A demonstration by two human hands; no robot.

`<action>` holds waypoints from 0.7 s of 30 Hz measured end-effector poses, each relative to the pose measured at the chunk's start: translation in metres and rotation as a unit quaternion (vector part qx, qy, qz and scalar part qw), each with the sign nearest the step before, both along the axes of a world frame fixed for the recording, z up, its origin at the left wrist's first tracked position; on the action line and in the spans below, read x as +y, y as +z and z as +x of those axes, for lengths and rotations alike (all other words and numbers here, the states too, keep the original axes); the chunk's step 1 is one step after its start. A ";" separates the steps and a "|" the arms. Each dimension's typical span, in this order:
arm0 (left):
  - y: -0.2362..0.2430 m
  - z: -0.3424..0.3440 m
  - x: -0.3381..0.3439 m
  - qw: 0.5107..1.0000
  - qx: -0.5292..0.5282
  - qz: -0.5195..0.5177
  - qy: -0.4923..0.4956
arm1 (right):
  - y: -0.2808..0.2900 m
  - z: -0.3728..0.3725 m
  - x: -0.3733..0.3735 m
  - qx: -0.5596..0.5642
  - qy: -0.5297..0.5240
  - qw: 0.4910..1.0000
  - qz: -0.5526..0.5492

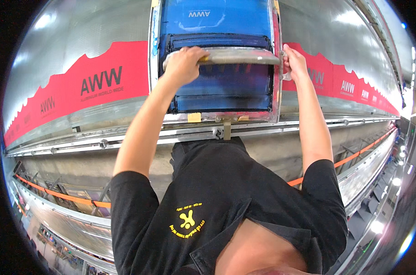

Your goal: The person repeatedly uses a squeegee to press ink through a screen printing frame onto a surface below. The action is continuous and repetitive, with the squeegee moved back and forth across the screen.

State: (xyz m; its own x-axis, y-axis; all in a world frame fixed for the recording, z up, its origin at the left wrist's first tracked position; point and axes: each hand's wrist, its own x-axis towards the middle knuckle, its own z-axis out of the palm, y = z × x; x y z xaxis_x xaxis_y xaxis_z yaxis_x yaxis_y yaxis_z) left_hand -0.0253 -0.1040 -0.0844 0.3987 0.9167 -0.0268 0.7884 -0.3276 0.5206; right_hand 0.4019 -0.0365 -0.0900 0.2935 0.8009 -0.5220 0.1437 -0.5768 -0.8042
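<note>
A silk-screen frame (275,98) with blue mesh (212,27) lies in front of me, dark ink spread over its near half. Across the mesh runs a squeegee (240,57) with a long pale, rounded grip. My left hand (186,64) is closed over the squeegee's left end, fingers wrapped on top. At the frame's right side my right hand (295,64) is closed, its curled fingers and thumb on the frame's edge by a small metal fitting. What exactly those fingers pinch is partly hidden.
Beneath the frame stretches a long silvery sheet with a printed red band (125,59). A metal rail (171,134) with round knobs runs along the table's near edge. Behind me are an orange strap (61,191) and another long silvery table (70,217).
</note>
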 end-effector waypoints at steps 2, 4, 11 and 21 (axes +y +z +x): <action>-0.011 0.001 -0.051 0.999 -0.023 0.031 -0.015 | 0.009 0.001 0.000 0.030 0.003 1.000 0.008; -0.001 0.012 -0.106 0.997 0.016 -0.067 -0.025 | 0.011 0.011 -0.008 0.030 -0.012 0.999 0.010; 0.016 0.039 -0.211 0.998 -0.022 -0.047 0.021 | -0.004 0.018 -0.022 -0.097 -0.032 0.983 0.155; 0.048 0.067 -0.173 0.992 0.090 -0.090 -0.009 | -0.056 0.051 -0.039 -0.111 -0.061 0.965 0.231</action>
